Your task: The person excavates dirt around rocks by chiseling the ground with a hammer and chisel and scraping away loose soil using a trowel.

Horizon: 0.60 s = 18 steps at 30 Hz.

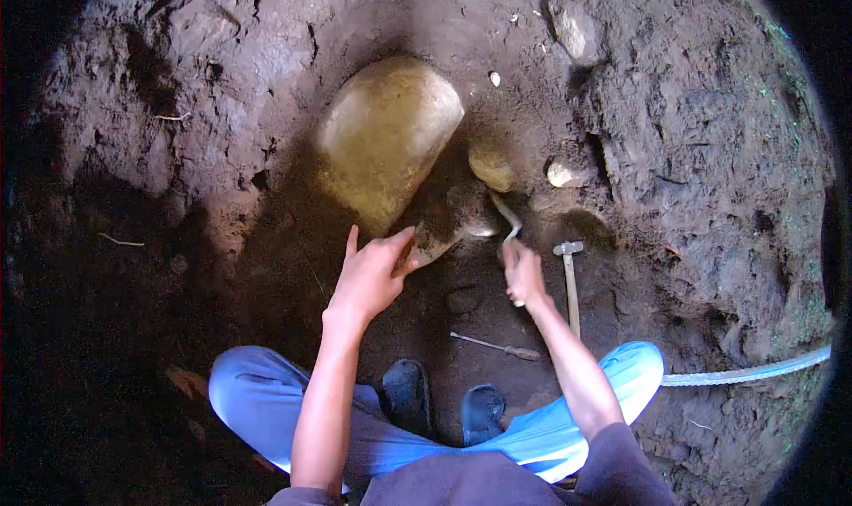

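My left hand (pixel 371 273) is open, fingers spread, at the lower end of a big smooth yellowish stone (pixel 386 133) set in dark soil. Its fingertips lie by a pale stone edge (pixel 437 249); I cannot tell whether they press on it. My right hand (pixel 524 275) is closed round the handle of what looks like a trowel (pixel 509 215), its bent metal neck pointing away from me. The trowel's far end is just below a smaller rounded stone (pixel 491 169). How deep that end sits in the soil is unclear.
A hammer (pixel 570 284) with a wooden handle lies right of my right hand. Nearer me is a screwdriver (pixel 497 346), in front of my dark shoes (pixel 484 413). Rough earth walls (pixel 710 169) rise around; a pale hose-like strip (pixel 750 370) runs off right. Another stone (pixel 565 174) juts out.
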Available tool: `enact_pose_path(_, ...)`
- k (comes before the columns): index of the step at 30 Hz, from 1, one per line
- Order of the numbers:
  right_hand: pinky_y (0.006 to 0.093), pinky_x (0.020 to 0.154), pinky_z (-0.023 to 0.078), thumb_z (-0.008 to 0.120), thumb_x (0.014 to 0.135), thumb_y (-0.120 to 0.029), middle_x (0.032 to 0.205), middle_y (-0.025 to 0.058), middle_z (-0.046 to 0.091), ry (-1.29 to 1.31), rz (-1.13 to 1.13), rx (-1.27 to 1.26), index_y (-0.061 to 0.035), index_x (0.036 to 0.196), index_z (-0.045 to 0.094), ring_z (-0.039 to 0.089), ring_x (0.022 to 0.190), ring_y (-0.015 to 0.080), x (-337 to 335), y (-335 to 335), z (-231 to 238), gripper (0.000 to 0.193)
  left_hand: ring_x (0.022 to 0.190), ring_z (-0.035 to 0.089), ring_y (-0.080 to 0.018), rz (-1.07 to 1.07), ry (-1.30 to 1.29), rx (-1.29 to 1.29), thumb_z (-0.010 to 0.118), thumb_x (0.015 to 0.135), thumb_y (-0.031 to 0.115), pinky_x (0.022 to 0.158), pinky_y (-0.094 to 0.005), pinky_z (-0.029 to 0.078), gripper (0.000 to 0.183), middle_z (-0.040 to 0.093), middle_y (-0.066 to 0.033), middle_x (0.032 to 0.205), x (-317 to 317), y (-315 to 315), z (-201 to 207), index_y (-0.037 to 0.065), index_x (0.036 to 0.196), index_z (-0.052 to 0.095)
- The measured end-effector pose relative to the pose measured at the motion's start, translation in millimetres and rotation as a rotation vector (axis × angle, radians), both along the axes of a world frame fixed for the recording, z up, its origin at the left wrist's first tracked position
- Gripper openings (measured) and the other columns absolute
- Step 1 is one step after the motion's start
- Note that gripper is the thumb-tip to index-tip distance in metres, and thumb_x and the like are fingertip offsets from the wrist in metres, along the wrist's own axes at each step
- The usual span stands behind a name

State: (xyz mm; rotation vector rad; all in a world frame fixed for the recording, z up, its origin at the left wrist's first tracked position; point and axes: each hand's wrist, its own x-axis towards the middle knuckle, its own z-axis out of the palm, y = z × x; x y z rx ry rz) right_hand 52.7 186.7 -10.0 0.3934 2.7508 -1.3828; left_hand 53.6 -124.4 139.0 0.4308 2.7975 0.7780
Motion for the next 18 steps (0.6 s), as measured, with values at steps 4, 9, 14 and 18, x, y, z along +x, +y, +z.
enact_pose_path(4,0.0315,0.039,0.042,0.052,0.104,-0.036,0.063,0.0055,0.056,-0.284,0.016,-0.22,-0.0045,0.117,0.068,0.054,0.044,0.0152,-4,-5,33,0.037,0.121,0.062,-0.0288,0.0,-0.056,-0.026,0.065,0.096,0.026,0.12,-0.0619,0.019,0.052,0.069,-0.0127,0.122,5,-14,-3,0.013,0.144,0.05)
enact_pose_path(9,0.0322,0.038,0.044,0.054,0.104,-0.038,0.061,0.0037,0.057,-0.346,0.186,-0.016,-0.004,0.126,0.065,0.055,0.044,0.0134,9,14,78,0.043,0.115,0.064,-0.0309,0.046,0.07,-0.001,0.066,0.094,0.022,0.119,-0.0621,0.021,0.048,0.071,-0.0137,0.113,4,-23,-10,0.01,0.139,0.055)
enact_pose_path(14,0.0319,0.037,0.044,0.055,0.104,-0.035,0.059,0.0037,0.057,-0.207,-0.035,-0.183,-0.0021,0.122,0.066,0.054,0.041,0.0137,-3,3,40,0.039,0.119,0.062,-0.0303,0.003,0.022,0.01,0.065,0.095,0.024,0.119,-0.0617,0.02,0.051,0.069,-0.0145,0.119,1,-4,0,0.011,0.142,0.053)
enact_pose_path(18,0.0354,0.047,0.05,0.054,0.103,-0.04,0.06,0.0076,0.059,-0.276,0.009,-0.22,0.0006,0.126,0.064,0.062,0.049,0.0182,2,-12,39,0.047,0.123,0.06,-0.0305,-0.006,-0.039,-0.002,0.064,0.096,0.027,0.12,-0.0608,0.019,0.052,0.068,-0.0151,0.125,1,-7,6,0.012,0.144,0.05)
